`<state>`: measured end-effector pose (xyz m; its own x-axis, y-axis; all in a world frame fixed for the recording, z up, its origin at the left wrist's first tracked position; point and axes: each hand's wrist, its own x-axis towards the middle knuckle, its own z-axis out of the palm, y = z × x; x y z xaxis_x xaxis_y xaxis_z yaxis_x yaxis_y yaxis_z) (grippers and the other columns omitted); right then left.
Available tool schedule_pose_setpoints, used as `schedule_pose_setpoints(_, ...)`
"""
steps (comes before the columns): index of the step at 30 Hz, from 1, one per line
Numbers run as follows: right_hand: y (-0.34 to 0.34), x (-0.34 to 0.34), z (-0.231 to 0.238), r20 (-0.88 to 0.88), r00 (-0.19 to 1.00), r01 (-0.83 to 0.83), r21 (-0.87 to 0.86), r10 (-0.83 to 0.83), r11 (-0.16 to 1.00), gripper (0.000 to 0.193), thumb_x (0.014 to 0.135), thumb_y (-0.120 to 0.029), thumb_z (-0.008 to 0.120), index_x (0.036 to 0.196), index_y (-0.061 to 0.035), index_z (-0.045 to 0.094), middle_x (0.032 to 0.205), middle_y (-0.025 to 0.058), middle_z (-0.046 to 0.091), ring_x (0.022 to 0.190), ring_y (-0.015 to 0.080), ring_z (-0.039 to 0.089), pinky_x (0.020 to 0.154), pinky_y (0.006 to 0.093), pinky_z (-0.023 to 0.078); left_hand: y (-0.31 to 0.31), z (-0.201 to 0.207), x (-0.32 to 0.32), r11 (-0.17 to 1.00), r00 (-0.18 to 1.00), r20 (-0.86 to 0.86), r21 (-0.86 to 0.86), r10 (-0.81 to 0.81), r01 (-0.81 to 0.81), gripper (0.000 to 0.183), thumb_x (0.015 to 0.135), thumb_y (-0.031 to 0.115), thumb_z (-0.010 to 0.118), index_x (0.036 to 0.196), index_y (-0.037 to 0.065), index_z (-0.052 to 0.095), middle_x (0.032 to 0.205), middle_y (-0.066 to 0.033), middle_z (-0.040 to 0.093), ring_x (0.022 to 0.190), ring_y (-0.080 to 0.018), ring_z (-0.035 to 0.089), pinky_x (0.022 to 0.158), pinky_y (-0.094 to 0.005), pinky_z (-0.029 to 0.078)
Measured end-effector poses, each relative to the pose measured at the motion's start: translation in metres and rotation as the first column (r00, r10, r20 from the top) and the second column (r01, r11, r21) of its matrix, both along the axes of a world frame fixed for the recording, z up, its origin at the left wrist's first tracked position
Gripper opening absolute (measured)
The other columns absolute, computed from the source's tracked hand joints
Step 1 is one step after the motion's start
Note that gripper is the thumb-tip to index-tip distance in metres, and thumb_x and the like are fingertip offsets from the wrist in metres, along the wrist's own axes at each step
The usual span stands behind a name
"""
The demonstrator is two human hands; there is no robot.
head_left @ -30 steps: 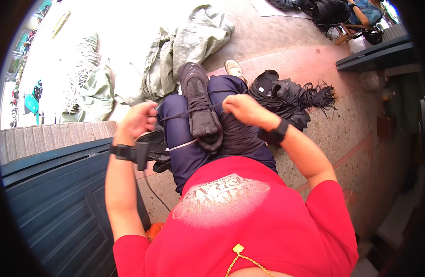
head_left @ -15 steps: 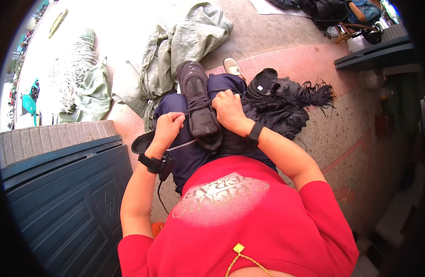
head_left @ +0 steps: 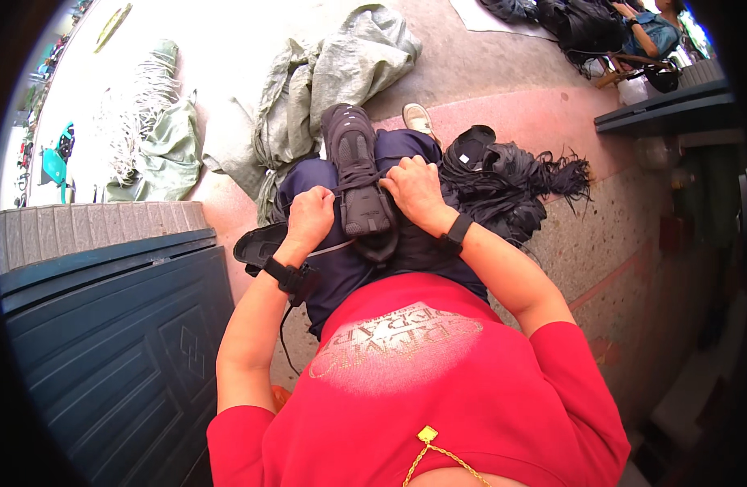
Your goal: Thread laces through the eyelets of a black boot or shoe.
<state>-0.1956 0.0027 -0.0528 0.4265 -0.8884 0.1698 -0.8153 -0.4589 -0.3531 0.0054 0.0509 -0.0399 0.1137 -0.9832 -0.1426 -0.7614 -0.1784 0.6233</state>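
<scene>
Black shoe (head_left: pixel 355 174) on lap — both hands apparently gripping

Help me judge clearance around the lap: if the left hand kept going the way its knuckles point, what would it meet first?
Most likely the dark shoe on the lap: the left hand, fisted, points up-right and already sits against its side. Depth is uncertain.

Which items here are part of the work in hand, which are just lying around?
In hand:
- black shoe on the lap
- left hand and right hand, both on it

Lying about:
- pile of black pieces
- grey-green sacks
- blue panelled door
</scene>
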Motion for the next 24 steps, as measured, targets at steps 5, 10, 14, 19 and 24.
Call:
schedule_pose_setpoints(5,-0.002,0.000,0.002,-0.057,0.998,-0.031,0.068,0.034,0.997,0.021,0.076,-0.030,0.059,0.071,-0.0096,0.063,0.077,0.0042,0.056,0.083,0.0217,0.049,0.070,0.0373,0.035,-0.002,-0.002,-0.002,1.000,1.000,-0.003,-0.011,0.014,-0.014,0.017,0.079,0.016,0.055,0.078,0.000,0.061,0.073,-0.0202,0.059,0.073,-0.0352,0.059,0.066,-0.0407,0.046)
schedule_pose_setpoints(10,-0.003,-0.001,0.001,-0.039,0.998,-0.047,0.068,0.050,0.997,0.021,0.076,-0.029,0.059,0.070,-0.0087,0.064,0.075,0.0048,0.057,0.082,0.0221,0.050,0.070,0.0378,0.035,-0.002,0.001,-0.011,0.996,0.990,0.139,-0.091,0.012,0.001,0.016,0.080,0.015,0.055,0.078,0.000,0.060,0.072,-0.0198,0.059,0.071,-0.0353,0.058,0.064,-0.0406,0.046)
schedule_pose_setpoints(14,-0.005,-0.001,0.001,-0.028,0.997,-0.073,0.081,0.076,0.994,0.022,0.076,-0.028,0.058,0.071,-0.0079,0.064,0.076,0.0055,0.057,0.082,0.0230,0.051,0.070,0.0387,0.036,-0.002,-0.002,-0.006,0.999,0.999,0.048,-0.048,0.015,-0.013,0.018,0.082,0.020,0.051,0.080,0.003,0.058,0.074,-0.0182,0.059,0.072,-0.0361,0.058,0.065,-0.0434,0.046)
schedule_pose_setpoints(19,-0.006,-0.001,0.000,-0.017,0.995,-0.092,0.095,0.094,0.991,0.023,0.077,-0.028,0.058,0.071,-0.0071,0.064,0.077,0.0065,0.057,0.082,0.0238,0.051,0.070,0.0393,0.037,0.000,-0.005,-0.012,0.994,0.975,0.220,-0.096,-0.022,0.044,0.016,0.081,0.021,0.053,0.080,0.006,0.058,0.073,-0.0149,0.059,0.070,-0.0343,0.058,0.063,-0.0425,0.046)
schedule_pose_setpoints(24,-0.001,-0.002,0.008,-0.040,0.994,-0.095,0.073,0.098,0.993,0.026,0.078,-0.030,0.056,0.071,-0.0062,0.064,0.077,0.0079,0.057,0.082,0.0244,0.051,0.070,0.0394,0.037,0.002,0.016,-0.018,0.971,0.903,0.428,-0.201,-0.030,0.128,0.015,0.075,0.023,0.060,0.076,0.008,0.062,0.074,-0.0077,0.060,0.078,-0.0271,0.054,0.066,-0.0397,0.041)
